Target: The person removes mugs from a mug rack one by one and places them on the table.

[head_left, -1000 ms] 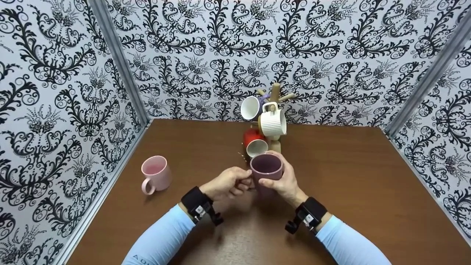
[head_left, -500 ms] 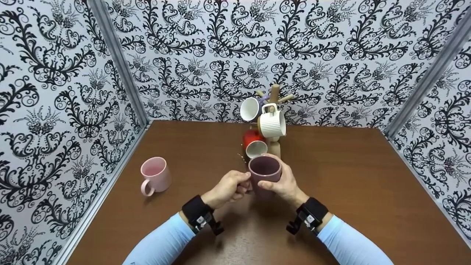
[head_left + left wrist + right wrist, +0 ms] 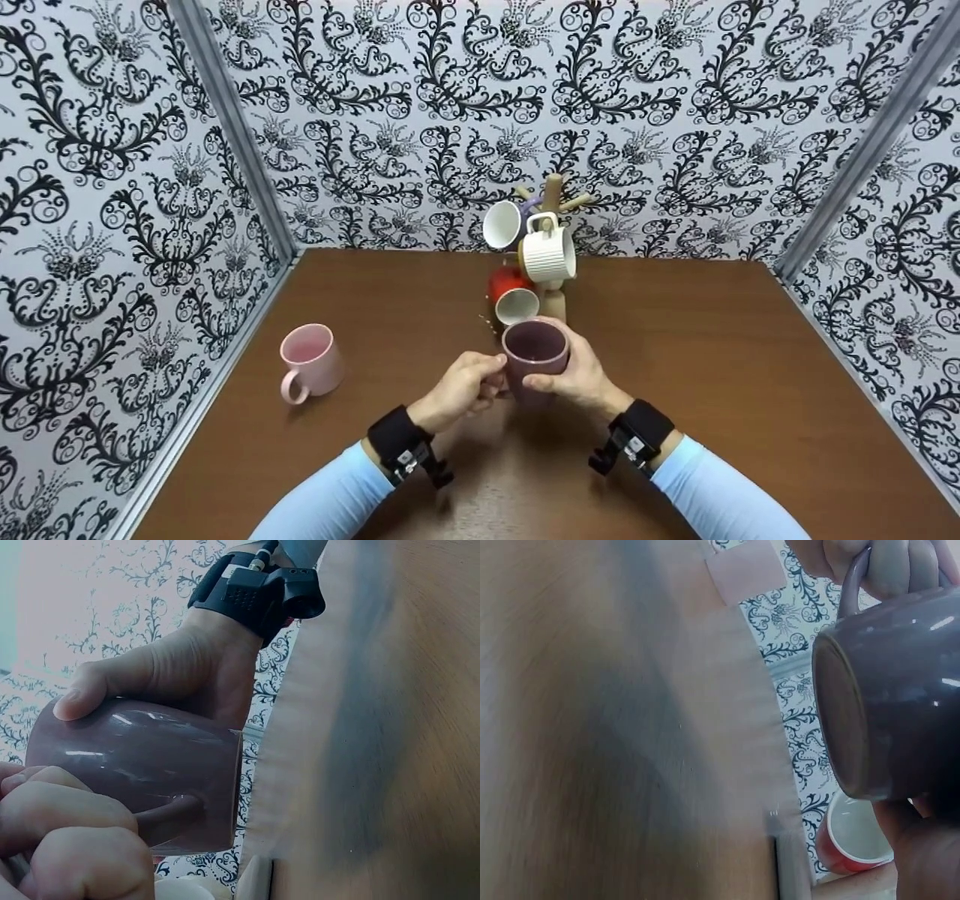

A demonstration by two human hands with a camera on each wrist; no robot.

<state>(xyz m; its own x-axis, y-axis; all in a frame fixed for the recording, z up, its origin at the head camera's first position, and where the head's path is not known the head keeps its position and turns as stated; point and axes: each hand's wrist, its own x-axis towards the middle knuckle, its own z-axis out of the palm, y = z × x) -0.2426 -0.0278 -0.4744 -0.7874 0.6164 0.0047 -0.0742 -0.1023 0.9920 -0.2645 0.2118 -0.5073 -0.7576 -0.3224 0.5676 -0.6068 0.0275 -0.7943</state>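
Observation:
A dark purple mug [image 3: 534, 352] is held between both hands, mouth up in the head view. The left hand [image 3: 465, 386] has its fingers curled at the handle [image 3: 172, 817], on the mug's left side. Around the mug's body from the right goes the right hand [image 3: 585, 379], its thumb across the near side. The right wrist view shows the mug's bare base [image 3: 840, 720] above the tabletop. Just behind it, a red mug [image 3: 504, 286] with a white inside hangs low on a wooden mug tree [image 3: 552, 193].
A white ribbed mug [image 3: 547, 256] and a purple-handled mug [image 3: 502, 225] with a white inside hang higher on the tree. A pink mug [image 3: 321, 369] stands upright on the brown table [image 3: 712, 360] at left. Patterned walls [image 3: 480, 112] enclose the table.
The left fingers have curled in closer at the mug's handle. The head view has shifted slightly, while the right hand keeps its grip on the mug.

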